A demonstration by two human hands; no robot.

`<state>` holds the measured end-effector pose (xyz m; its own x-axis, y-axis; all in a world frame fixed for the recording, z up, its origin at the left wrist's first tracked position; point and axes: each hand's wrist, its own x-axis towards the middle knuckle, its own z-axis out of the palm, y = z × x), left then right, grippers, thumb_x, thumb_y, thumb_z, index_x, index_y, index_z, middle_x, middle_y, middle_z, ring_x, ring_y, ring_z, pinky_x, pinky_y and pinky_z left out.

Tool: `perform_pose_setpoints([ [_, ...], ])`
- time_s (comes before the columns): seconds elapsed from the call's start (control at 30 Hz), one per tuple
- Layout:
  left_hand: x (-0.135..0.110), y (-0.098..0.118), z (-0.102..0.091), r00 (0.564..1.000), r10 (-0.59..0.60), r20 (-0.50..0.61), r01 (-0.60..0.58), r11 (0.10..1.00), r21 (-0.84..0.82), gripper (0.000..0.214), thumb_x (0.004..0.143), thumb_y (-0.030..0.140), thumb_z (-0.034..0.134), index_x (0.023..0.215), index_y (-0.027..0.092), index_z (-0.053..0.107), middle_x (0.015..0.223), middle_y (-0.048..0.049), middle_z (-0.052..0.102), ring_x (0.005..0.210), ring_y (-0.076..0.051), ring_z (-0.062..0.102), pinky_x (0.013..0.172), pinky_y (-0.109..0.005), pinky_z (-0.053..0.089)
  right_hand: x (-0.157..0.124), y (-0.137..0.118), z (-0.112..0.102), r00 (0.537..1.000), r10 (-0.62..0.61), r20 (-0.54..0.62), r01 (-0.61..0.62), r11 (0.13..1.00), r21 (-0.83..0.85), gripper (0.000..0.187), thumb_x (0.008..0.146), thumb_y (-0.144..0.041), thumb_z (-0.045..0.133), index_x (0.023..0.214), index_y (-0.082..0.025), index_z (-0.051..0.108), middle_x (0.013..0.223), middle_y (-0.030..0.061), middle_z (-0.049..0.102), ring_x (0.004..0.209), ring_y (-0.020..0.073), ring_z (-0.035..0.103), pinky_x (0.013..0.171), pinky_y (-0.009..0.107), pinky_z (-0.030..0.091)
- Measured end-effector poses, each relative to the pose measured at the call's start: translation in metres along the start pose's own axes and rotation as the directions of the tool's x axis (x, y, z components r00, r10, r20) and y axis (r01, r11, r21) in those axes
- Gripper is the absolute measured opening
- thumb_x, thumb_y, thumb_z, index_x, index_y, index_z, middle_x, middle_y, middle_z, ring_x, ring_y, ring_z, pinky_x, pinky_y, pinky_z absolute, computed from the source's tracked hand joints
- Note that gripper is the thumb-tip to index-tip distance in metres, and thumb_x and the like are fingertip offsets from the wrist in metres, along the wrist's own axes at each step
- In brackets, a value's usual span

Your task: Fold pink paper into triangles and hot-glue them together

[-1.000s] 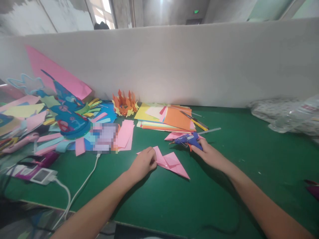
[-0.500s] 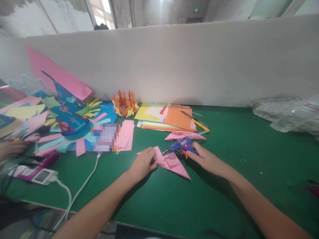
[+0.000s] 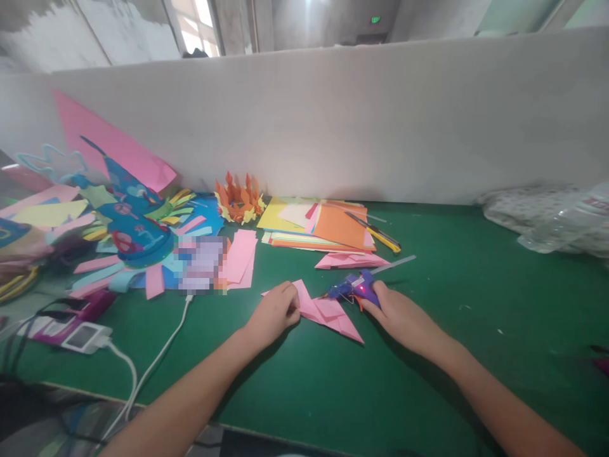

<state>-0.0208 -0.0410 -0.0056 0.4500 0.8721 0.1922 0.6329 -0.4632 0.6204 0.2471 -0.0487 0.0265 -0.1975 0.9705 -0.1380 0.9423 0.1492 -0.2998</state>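
Note:
My left hand is closed on the left part of a folded pink paper lying on the green table. My right hand grips a blue glue gun, its small light glowing red. The gun's nozzle points left and sits at the paper's upper edge, a little right of my left hand; whether it touches cannot be told. A clear glue stick sticks out of the gun's back end. Just behind the gun lies a second folded pink paper.
Behind are a stack of coloured paper, a yellow utility knife and an orange paper crown. To the left stand a blue cone hat, pink strips and a power strip with cables. A plastic bottle lies right.
My right hand has moved slightly right and down with the glue gun, bringing the nozzle over to the paper's upper edge. My left hand stays put. Another person's hand at far left has left view.

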Motion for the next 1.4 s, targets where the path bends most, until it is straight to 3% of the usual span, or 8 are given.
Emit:
perform_pose_setpoints([
  [0.43,0.000,0.001,-0.001,1.000,-0.020,0.010,0.020,1.000,-0.002,0.018,0.066,0.002,0.050,0.071,0.018,0.042,0.076,0.0000,0.049,0.067,-0.013,0.046,0.061,-0.023,0.035,0.006,0.027,-0.002,0.996,0.068,-0.064,-0.043,0.942,0.332,0.028,0.089,-0.049,0.035,0.091,-0.023,0.043,0.086,0.0050,0.064,0.081,0.0239,0.062,0.064,0.029,0.045],
  [0.73,0.000,-0.001,0.001,1.000,-0.004,-0.003,0.004,1.000,-0.003,0.019,0.066,0.001,0.049,0.071,0.018,0.042,0.077,0.0003,0.049,0.066,-0.012,0.046,0.061,-0.023,0.035,0.010,0.044,-0.012,0.965,0.235,-0.116,-0.210,0.957,0.198,0.029,0.088,-0.050,0.033,0.080,-0.023,0.039,0.068,0.0043,0.061,0.063,0.0232,0.061,0.053,0.027,0.039],
  [0.93,0.000,-0.001,0.001,1.000,-0.002,-0.004,0.002,1.000,0.018,0.018,0.066,0.002,0.048,0.071,0.018,0.042,0.075,0.0005,0.049,0.065,-0.012,0.045,0.060,-0.023,0.034,0.014,0.052,-0.006,0.970,0.210,-0.119,-0.199,0.975,0.099,0.032,0.088,-0.051,0.034,0.080,-0.021,0.043,0.075,0.0073,0.062,0.067,0.0238,0.061,0.054,0.028,0.039],
  [1.03,0.000,0.001,0.000,1.000,-0.008,-0.001,0.008,1.000,0.025,0.018,0.066,0.002,0.048,0.071,0.018,0.042,0.076,0.0004,0.048,0.065,-0.012,0.045,0.060,-0.023,0.034,0.013,0.046,-0.010,0.959,0.170,-0.228,-0.176,0.984,-0.004,0.032,0.086,-0.049,0.041,0.083,-0.018,0.048,0.083,0.0121,0.061,0.074,0.0267,0.060,0.061,0.032,0.042],
  [1.13,0.000,0.002,-0.001,1.000,-0.012,0.002,0.012,0.999,0.036,0.018,0.066,0.003,0.048,0.072,0.018,0.042,0.075,0.0006,0.048,0.065,-0.012,0.044,0.059,-0.023,0.034,0.008,0.029,-0.012,0.927,0.067,-0.369,-0.074,0.997,-0.004,0.031,0.084,-0.046,0.047,0.092,-0.016,0.051,0.089,0.0133,0.061,0.081,0.0273,0.058,0.069,0.035,0.044],
  [1.23,0.000,0.003,-0.001,1.000,-0.017,0.008,0.017,0.999,0.048,0.017,0.067,0.004,0.048,0.073,0.018,0.043,0.075,0.0008,0.048,0.065,-0.013,0.044,0.060,-0.024,0.034,-0.001,0.001,-0.003,0.949,-0.187,-0.255,0.229,0.962,0.146,0.024,0.089,-0.040,0.044,0.098,-0.020,0.055,0.093,0.0085,0.062,0.083,0.0216,0.058,0.072,0.033,0.046],
  [1.3,-0.001,0.003,-0.001,1.000,-0.022,0.010,0.021,0.998,0.059,0.015,0.069,0.005,0.049,0.075,0.018,0.044,0.075,0.0009,0.047,0.065,-0.013,0.044,0.060,-0.024,0.034,-0.007,-0.017,0.008,0.895,-0.394,-0.210,0.426,0.894,0.140,0.023,0.089,-0.036,0.048,0.103,-0.022,0.058,0.102,0.0086,0.061,0.094,0.0223,0.057,0.080,0.034,0.046],
  [1.4,-0.002,0.003,0.000,1.000,-0.017,0.008,0.016,0.997,0.078,0.012,0.072,0.008,0.049,0.076,0.018,0.044,0.075,0.0007,0.047,0.066,-0.013,0.044,0.059,-0.024,0.034,-0.011,-0.033,0.023,0.835,-0.510,-0.205,0.527,0.849,0.033,0.024,0.086,-0.032,0.056,0.108,-0.023,0.060,0.105,0.0092,0.060,0.094,0.0231,0.056,0.078,0.036,0.047],
])
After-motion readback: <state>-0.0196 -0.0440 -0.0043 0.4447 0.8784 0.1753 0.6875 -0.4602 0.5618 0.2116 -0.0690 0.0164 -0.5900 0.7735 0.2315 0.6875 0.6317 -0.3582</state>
